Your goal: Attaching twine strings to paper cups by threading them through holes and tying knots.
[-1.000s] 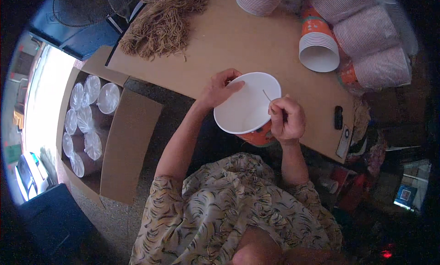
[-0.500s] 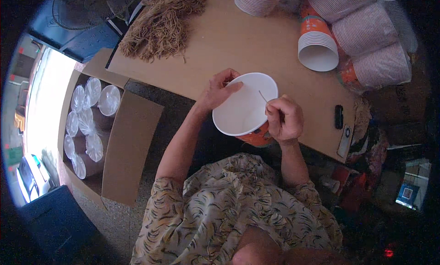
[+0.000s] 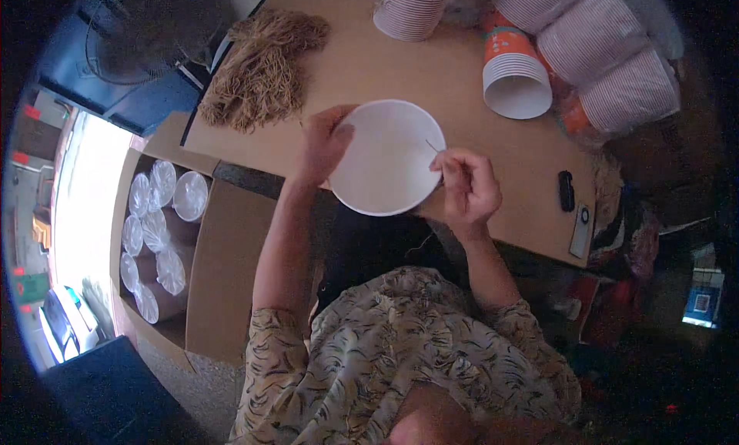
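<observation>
A wide white paper tub (image 3: 389,164) is held over the front edge of the table, its open mouth facing me. My left hand (image 3: 323,145) grips its left rim, thumb on the inside and the fingers behind the wall. At the right rim my right hand (image 3: 469,185) is closed in a pinch on a thin strand of cord (image 3: 433,146), whose short end sticks up against the white inside. Whether the cord passes through the wall is hidden by the fingers. Below the tub, a fine pale strand (image 3: 419,246) shows against the dark gap.
Brown twine (image 3: 265,71) lies heaped at the table's back left. Nested orange tubs (image 3: 517,87) and plastic-wrapped stacks (image 3: 596,37) crowd the back right. A black object (image 3: 566,191) sits near the right edge. An open carton (image 3: 231,272) at left holds bagged tubs (image 3: 156,229).
The tub has shifted left and tipped its mouth more toward me, so its orange side no longer shows. Both hands moved with it; the right keeps its pinch on the cord.
</observation>
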`<action>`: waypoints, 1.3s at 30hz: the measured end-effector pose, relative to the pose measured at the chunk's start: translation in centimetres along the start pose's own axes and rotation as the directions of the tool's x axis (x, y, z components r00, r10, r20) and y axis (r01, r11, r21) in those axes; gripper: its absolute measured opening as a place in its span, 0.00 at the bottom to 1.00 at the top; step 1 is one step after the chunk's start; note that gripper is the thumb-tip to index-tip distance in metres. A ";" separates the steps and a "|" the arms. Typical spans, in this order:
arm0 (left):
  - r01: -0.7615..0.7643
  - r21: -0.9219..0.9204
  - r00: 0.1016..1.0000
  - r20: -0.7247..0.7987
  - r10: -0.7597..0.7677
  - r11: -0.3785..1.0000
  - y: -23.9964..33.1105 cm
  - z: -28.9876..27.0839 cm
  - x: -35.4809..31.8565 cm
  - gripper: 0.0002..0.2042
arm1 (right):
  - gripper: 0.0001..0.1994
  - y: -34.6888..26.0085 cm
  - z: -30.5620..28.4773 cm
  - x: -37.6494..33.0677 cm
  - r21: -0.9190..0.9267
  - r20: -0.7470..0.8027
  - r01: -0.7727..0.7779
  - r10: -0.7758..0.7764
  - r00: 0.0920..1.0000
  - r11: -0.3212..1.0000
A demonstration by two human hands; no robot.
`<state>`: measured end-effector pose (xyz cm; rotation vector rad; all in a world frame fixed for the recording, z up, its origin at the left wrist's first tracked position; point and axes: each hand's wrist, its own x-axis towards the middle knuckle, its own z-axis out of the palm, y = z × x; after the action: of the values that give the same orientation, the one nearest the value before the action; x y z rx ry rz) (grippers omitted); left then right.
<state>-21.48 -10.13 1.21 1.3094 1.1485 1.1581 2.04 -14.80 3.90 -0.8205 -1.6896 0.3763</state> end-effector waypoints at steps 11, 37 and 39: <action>-0.399 0.542 0.857 -0.065 0.511 0.739 2.6 -0.5 4.1 0.16 | 0.11 -1.5 -2.4 2.5 0.250 0.339 -0.701 0.618 0.710 0.668; -0.419 0.403 0.905 0.112 0.410 0.814 5.1 3.7 -8.7 0.09 | 0.06 -2.1 -1.7 -0.1 0.369 0.470 -0.745 0.580 0.665 0.556; -0.370 0.794 0.860 0.096 0.501 0.483 6.3 3.0 -8.5 0.14 | 0.06 -2.0 -2.0 0.2 0.365 0.456 -0.778 0.630 0.629 0.512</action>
<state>-19.01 -19.12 7.05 2.3691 1.5944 1.1347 3.28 -16.41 5.96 -1.0392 -1.2708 1.5468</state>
